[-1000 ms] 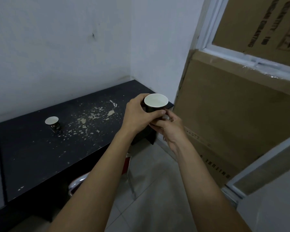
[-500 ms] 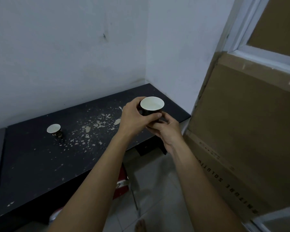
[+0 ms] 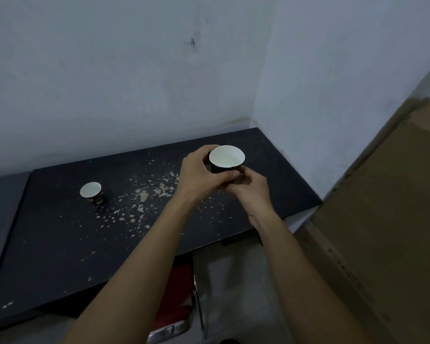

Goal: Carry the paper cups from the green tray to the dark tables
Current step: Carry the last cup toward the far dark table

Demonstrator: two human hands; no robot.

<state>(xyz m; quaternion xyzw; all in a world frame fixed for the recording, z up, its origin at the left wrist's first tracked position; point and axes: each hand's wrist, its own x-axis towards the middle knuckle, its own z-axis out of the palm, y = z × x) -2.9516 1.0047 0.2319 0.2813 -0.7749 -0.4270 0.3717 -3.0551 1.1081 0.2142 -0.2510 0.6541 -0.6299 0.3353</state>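
Since a moment ago both hands and their cup have come forward over the table (image 3: 60, 244). Cardboard (image 3: 395, 219) leans right of the table. Left hand (image 3: 199, 177) wraps the held cup (image 3: 227, 158) above the table; right hand (image 3: 248, 188) pinches its base. Second cup (image 3: 92, 192) stands on the table's left part.

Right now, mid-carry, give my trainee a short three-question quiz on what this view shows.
1. True or false: the held cup already rests on the dark table.
2. How many cups are already standing on that table?
3. Which hand wraps the held cup's side: A left hand, B right hand?

Key:
1. False; both hands hold it above the table.
2. One, the standing cup, upright near the pale flakes.
3. A; the right steadies it from below.
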